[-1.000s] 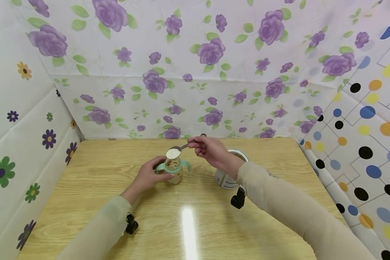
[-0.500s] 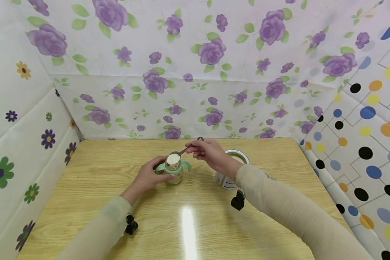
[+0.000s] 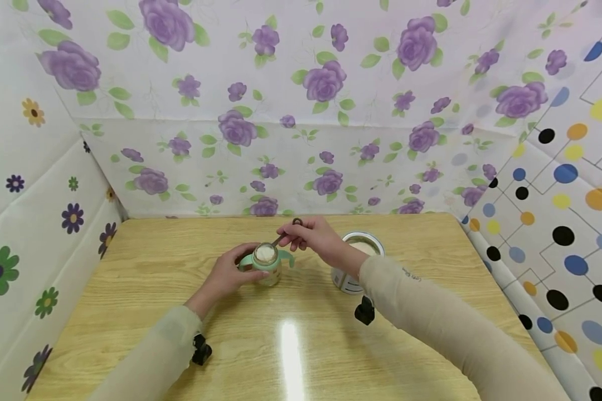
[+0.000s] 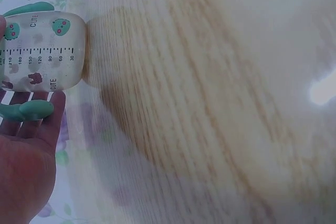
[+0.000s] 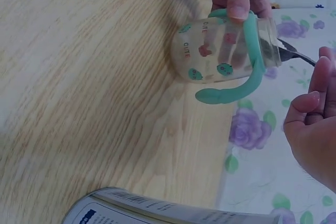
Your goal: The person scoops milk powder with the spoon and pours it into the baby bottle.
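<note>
A clear baby bottle (image 3: pixel 271 275) with green handles stands upright on the table. My left hand (image 3: pixel 229 269) grips it from the left side, thumb in front. Cartoon prints and a measuring scale mark the bottle (image 4: pixel 44 53) in the left wrist view. My right hand (image 3: pixel 322 239) pinches a dark spoon (image 3: pixel 280 239) by its handle, the bowl tipped down at the bottle's mouth. White powder (image 3: pixel 266 253) shows at the opening. From the right wrist, the spoon (image 5: pixel 300 56) reaches into the neck; part of its bowl is hidden there.
To the right, below my right forearm, stands an open tin (image 3: pixel 346 282) with pale powder inside. Its side also shows at the bottom of the right wrist view. The wooden table (image 3: pixel 251 345) meets a flowered cloth wall (image 3: pixel 291 150) at the back.
My right hand has come left and slightly down, lowering the spoon from above the bottle into its mouth and tilting it more steeply. The left hand keeps its hold on the bottle.
</note>
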`<state>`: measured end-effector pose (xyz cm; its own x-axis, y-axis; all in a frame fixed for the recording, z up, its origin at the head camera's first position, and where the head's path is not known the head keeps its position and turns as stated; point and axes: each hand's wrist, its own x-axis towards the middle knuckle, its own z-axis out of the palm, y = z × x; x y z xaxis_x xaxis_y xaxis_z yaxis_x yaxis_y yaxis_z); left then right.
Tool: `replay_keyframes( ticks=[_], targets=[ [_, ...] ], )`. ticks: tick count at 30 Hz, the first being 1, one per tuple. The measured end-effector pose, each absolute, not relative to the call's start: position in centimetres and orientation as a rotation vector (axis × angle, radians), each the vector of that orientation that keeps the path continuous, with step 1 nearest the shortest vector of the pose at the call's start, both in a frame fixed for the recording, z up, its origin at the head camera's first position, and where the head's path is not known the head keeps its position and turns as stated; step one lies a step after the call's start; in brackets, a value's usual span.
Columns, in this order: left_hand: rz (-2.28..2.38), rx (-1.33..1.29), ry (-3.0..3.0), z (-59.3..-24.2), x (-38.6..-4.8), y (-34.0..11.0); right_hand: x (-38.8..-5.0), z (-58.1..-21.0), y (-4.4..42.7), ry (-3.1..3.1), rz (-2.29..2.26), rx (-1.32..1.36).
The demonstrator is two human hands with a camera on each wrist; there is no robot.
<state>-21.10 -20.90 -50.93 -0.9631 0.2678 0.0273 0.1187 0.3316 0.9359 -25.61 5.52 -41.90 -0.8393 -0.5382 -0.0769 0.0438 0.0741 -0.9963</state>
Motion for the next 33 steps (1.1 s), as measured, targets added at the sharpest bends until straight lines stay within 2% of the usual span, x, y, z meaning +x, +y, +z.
replay_keyframes(
  ticks=[17, 33],
  targets=[
    [1.710, 0.366, 2.431, -50.94, -20.84, -20.95, -24.94, -42.53, 6.06, 2.124, -1.520, -0.796],
    [1.683, 0.384, 2.466, -51.01, -21.10, -21.03, -25.14, -42.24, 6.05, 2.177, -1.454, -0.851]
  ],
)
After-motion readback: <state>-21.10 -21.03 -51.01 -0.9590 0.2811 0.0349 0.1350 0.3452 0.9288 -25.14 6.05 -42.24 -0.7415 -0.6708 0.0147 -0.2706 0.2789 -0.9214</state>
